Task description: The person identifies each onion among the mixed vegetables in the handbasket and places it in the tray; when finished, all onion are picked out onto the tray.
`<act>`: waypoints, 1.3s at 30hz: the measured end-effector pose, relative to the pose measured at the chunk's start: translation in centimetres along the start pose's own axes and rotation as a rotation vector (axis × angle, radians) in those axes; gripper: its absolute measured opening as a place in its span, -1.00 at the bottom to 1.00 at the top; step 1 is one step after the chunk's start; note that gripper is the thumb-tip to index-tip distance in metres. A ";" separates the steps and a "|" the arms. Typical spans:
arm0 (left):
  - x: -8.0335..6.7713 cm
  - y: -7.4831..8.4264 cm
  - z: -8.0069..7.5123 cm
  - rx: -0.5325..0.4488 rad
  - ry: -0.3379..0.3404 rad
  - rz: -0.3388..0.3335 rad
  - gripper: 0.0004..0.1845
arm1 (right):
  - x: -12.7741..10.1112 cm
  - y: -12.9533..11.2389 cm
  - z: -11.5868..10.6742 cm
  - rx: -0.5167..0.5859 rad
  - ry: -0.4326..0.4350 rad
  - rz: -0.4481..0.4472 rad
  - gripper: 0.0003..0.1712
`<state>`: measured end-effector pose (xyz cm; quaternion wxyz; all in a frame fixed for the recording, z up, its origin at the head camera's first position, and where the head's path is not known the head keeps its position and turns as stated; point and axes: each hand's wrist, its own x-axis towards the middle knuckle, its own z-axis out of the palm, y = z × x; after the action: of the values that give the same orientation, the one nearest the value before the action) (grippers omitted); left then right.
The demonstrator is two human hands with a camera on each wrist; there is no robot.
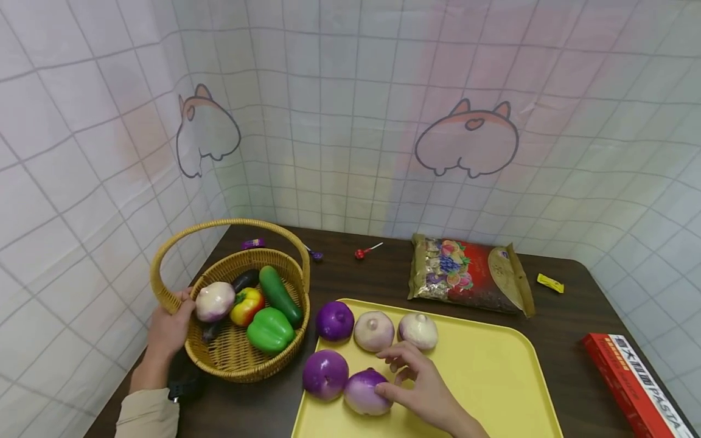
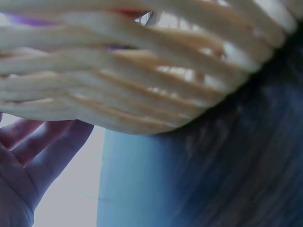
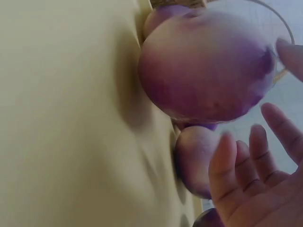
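Observation:
On the yellow tray (image 1: 482,377) sit several round vegetables that look like turnips or onions, some purple, some mostly white. My right hand (image 1: 418,389) is at the nearest purple-and-white one (image 1: 364,395), its thumb right at the side and its fingers spread above. In the right wrist view, those fingers stand apart from the vegetable (image 3: 203,66). My left hand (image 1: 170,325) grips the rim of the wicker basket (image 1: 246,371) near the handle's base. Inside lie a white-purple round vegetable (image 1: 215,302), a cucumber (image 1: 280,295), a green pepper (image 1: 270,330), a red-yellow pepper (image 1: 247,306) and dark eggplant (image 1: 245,280).
Behind the tray lies a candy bag (image 1: 465,274), with a yellow wrapped sweet (image 1: 550,283) to its right. A red lollipop (image 1: 359,253) and a purple one (image 1: 316,255) lie toward the wall. At the right edge is a red pasta box (image 1: 635,383).

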<state>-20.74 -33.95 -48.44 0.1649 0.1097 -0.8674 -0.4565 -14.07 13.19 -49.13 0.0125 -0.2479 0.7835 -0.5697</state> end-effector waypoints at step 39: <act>0.1 -0.1 0.6 -0.177 0.030 -0.085 -0.69 | -1.1 1.5 0.5 -0.041 -0.364 -0.031 -0.14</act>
<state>-21.03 -33.52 -48.82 0.1675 0.1384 -0.8157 -0.5360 -13.50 13.57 -50.99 0.1402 -0.3591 0.7758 -0.4995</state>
